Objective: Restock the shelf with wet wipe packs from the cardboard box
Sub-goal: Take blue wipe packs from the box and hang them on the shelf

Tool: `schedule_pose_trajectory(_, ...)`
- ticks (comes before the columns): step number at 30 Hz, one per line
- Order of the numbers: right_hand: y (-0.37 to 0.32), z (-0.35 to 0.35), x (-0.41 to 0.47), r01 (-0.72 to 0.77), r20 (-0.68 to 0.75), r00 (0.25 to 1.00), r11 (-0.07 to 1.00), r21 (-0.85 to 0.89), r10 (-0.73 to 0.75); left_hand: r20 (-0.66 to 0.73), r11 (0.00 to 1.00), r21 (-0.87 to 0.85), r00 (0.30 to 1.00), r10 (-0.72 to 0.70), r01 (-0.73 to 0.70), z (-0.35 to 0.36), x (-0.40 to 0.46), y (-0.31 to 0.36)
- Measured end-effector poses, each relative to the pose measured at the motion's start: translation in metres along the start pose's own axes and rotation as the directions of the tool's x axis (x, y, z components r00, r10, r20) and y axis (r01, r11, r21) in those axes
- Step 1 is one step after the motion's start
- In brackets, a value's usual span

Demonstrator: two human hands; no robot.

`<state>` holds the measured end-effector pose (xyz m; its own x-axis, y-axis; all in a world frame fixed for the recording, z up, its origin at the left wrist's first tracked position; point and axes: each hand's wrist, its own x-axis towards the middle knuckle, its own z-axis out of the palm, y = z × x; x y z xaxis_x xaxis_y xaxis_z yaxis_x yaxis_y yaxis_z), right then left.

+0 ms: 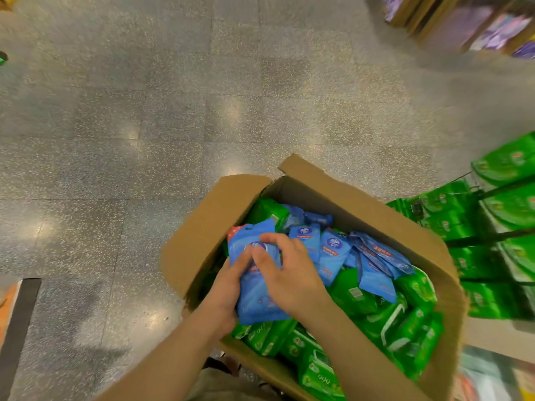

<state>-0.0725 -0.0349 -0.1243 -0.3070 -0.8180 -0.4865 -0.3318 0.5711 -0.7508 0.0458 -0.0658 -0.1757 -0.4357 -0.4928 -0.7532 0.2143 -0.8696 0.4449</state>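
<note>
Fingers point(270, 241) of both hands clasp blue packs point(257, 296).

Shiny grey speckled floor point(173, 111) with square tiles and bright light spots, blurry purple packs point(498, 33) on a far brown rack at the top right, a dark strip point(17, 322) at the left edge

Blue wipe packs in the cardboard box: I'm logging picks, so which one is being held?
The blue wet wipe pack at the box's left side, gripped between left hand and right hand; the others lie untouched.
</note>
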Motion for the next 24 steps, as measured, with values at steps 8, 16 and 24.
schedule_pose_trajectory(8, 0.082, -0.042, 0.094, -0.511, -0.388, 0.797, 0.859, -0.024, 0.463, -0.052, 0.998, 0.014, 0.997, -0.06, 0.061, -0.017, 0.007, -0.001)
schedule_pose_trajectory(16, 0.092, -0.027, 0.12, -0.492, -0.258, 0.807, 0.846, 0.204, 0.531, -0.132, 0.997, 0.026, 0.989, -0.07, 0.074, -0.026, 0.009, -0.005)
schedule_pose_trajectory(24, 0.056, -0.028, -0.014, -0.06, -0.186, 0.968, 0.874, 0.482, 0.169, -0.069, 0.994, -0.028, 0.991, -0.111, 0.109, 0.007, 0.017, -0.008)
